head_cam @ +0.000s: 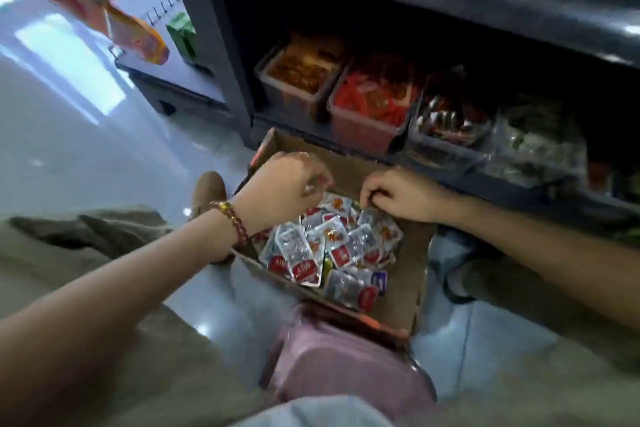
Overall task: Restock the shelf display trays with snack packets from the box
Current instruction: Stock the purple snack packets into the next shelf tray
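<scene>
Your right hand [398, 196] pinches packets [332, 246] in the box [412, 274]. Your left hand [287, 184] hovers curled above them; whether it holds anything, I cannot tell.

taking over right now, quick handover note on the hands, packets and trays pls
Left hand: curled above the box, unclear if it holds anything.
Right hand: pinching snack packets at the box's far edge.
Box on the floor before the bottom shelf, holding many packets.
Trays on that shelf all hold stock; how much was added is unclear.
Left: move packets into the trays.
</scene>
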`<state>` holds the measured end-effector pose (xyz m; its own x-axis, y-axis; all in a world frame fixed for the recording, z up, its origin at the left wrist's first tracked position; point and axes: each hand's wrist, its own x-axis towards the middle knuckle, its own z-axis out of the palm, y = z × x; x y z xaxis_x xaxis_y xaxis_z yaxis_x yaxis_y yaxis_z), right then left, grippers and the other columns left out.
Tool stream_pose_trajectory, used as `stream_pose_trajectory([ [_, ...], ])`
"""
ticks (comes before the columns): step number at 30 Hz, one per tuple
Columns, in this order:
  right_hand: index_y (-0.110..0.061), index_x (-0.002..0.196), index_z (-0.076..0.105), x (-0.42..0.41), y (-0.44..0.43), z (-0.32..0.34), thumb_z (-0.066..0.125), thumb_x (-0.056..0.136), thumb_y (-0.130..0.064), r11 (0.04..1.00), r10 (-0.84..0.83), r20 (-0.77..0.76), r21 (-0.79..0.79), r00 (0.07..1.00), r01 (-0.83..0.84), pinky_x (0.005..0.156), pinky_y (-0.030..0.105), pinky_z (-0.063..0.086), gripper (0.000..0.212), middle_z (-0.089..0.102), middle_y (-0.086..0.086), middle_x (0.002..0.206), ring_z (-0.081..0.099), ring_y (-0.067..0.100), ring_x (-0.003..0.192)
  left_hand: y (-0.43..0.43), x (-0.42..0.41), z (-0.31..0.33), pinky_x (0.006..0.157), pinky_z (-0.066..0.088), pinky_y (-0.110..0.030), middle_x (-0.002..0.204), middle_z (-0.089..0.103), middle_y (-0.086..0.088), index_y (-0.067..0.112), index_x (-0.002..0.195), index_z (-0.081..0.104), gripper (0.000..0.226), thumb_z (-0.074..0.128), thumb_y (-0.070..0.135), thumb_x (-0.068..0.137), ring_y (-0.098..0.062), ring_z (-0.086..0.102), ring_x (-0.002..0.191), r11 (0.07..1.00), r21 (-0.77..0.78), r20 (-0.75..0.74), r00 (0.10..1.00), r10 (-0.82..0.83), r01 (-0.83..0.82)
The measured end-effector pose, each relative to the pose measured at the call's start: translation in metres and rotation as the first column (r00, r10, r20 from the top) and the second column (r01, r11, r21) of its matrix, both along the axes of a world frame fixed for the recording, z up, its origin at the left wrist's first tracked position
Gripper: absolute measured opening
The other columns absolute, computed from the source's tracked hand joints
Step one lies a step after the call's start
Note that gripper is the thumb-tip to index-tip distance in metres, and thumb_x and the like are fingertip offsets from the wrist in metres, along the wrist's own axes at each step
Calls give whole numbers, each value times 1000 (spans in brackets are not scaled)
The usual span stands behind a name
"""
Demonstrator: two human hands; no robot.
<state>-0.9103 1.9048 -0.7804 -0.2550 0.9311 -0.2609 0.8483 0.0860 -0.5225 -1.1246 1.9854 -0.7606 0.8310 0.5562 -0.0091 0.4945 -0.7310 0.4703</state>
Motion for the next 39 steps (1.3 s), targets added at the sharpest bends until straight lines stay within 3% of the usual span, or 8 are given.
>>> stream_pose_trajectory([
  [6, -6, 93, 63, -12, -12, -121, 49, 92, -10, 821, 85, 242, -567, 967, 70, 66, 27, 38, 14, 62, 10, 92, 53, 22, 86, -32, -50, -58, 87, 42, -35, 106, 67, 2, 23, 107, 68, 21, 59, 21, 87, -22, 61, 102, 999, -34, -229, 973, -35, 28],
  [12, 1, 136, 42, -29, -39, -202, 47, 94, -10, 592, 149, 405, -767, 902, 247, 95, 34, 45, 43, 48, 17, 133, 48, 25, 94, -24, -71, -77, 90, 40, -37, 113, 64, 3, 23, 115, 65, 28, 53, 19, 89, -21, 56, 109, 999, -45, -315, 949, -22, 8],
  [14, 0, 134, 44, -40, -50, -216, 47, 93, -14, 553, 141, 421, -784, 896, 281, 89, 33, 47, 44, 52, 15, 123, 50, 22, 82, -15, -73, -79, 90, 39, -36, 112, 63, 1, 24, 117, 63, 30, 51, 19, 90, -22, 55, 110, 999, -19, -354, 934, 37, -47],
  [17, -4, 115, 58, -48, -60, -220, 44, 94, -16, 554, 155, 432, -783, 889, 284, 73, 28, 45, 28, 54, 9, 100, 49, 16, 71, 1, -74, -81, 89, 40, -40, 110, 62, -6, 21, 115, 64, 29, 53, 16, 89, -29, 55, 108, 988, 48, -397, 905, 154, -147],
  [22, 0, 106, 58, -43, -58, -220, 49, 95, -20, 593, 73, 415, -749, 907, 295, 77, 29, 48, 24, 61, 12, 110, 58, 22, 87, 11, -77, -85, 82, 46, -44, 105, 65, -10, 17, 110, 67, 30, 51, 9, 87, -34, 57, 100, 967, 42, -330, 910, 251, -252],
  [25, -8, 89, 47, -40, -51, -205, 57, 91, -9, 567, 94, 412, -770, 906, 291, 65, 29, 41, 10, 50, 7, 81, 48, 18, 71, 7, -77, -84, 82, 44, -42, 107, 65, -9, 17, 111, 67, 32, 49, 7, 87, -33, 56, 103, 956, 50, -332, 898, 289, -290],
  [31, -7, 82, 64, -23, -22, -174, 54, 86, 0, 875, -60, 412, -416, 909, 247, 65, 32, 45, 13, 60, 9, 82, 57, 21, 72, -2, -72, -88, 86, 42, -41, 109, 64, -8, 16, 113, 66, 31, 51, 7, 87, -32, 58, 103, 970, 11, -340, 911, 232, -243],
  [39, -23, 64, 57, -53, 12, -87, 51, 80, 6, 980, -45, -236, -197, 971, -3, 80, 21, 41, 34, 56, -5, 89, 54, 5, 85, -43, -37, -108, 100, 43, -39, 140, 45, -6, 16, 138, 44, 64, 73, 27, 82, -27, 52, 120, 934, -288, -263, 956, 134, -210],
])
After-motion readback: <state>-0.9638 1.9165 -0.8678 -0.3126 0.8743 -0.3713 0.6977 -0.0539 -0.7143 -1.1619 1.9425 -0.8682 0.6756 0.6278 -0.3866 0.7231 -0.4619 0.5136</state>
